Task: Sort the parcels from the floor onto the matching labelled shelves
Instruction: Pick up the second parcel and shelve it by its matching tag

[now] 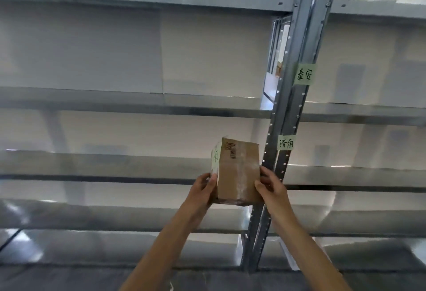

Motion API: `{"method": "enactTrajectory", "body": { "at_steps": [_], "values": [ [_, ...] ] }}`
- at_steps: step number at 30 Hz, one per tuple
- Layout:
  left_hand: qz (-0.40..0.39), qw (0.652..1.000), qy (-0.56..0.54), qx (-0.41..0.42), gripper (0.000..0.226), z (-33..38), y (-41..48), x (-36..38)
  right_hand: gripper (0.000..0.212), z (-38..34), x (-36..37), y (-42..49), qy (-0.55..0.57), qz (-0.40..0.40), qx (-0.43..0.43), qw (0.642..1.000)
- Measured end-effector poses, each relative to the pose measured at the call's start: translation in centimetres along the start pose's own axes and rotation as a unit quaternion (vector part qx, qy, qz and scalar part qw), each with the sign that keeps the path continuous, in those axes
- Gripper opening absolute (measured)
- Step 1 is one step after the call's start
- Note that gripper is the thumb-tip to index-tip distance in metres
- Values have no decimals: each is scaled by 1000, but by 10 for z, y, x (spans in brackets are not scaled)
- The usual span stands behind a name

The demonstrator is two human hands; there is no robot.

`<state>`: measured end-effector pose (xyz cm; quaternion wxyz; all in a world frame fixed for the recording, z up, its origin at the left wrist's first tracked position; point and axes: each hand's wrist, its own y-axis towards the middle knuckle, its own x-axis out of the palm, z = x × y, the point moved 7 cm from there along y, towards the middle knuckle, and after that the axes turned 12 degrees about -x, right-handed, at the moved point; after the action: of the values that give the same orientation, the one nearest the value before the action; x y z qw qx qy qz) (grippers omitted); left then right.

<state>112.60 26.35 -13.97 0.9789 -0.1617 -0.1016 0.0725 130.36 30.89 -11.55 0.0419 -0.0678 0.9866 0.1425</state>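
Parcel [237,171] before shelves [138,104], left of upright [297,97].

The small brown corrugated-cardboard parcel [237,171] looks matt and slightly rough, with a strip of clear glossy plastic tape down its top face that catches the light. A white paper barcode label sits near its far edge, and a pale green paper sticker on its left side. The grey steel shelves [138,104] have a smooth, dull sheen; the perforated grey metal upright [297,97] carries two matt pale green paper labels [304,74].
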Motion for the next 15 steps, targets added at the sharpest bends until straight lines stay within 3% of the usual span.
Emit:
{"method": "enactTrajectory", "body": {
  "at_steps": [6,10,15],
  "values": [
    [2,999,-51,21,39,16,-41,-81,44,-29,85,-14,25,-78,-28,996],
    [44,995,-85,22,33,25,-66,-127,44,-43,135,-23,45,-106,-21,993],
    [78,992,-86,57,78,27,-93,-179,46,-63,191,-35,46,-138,-39,989]
  ]
}}
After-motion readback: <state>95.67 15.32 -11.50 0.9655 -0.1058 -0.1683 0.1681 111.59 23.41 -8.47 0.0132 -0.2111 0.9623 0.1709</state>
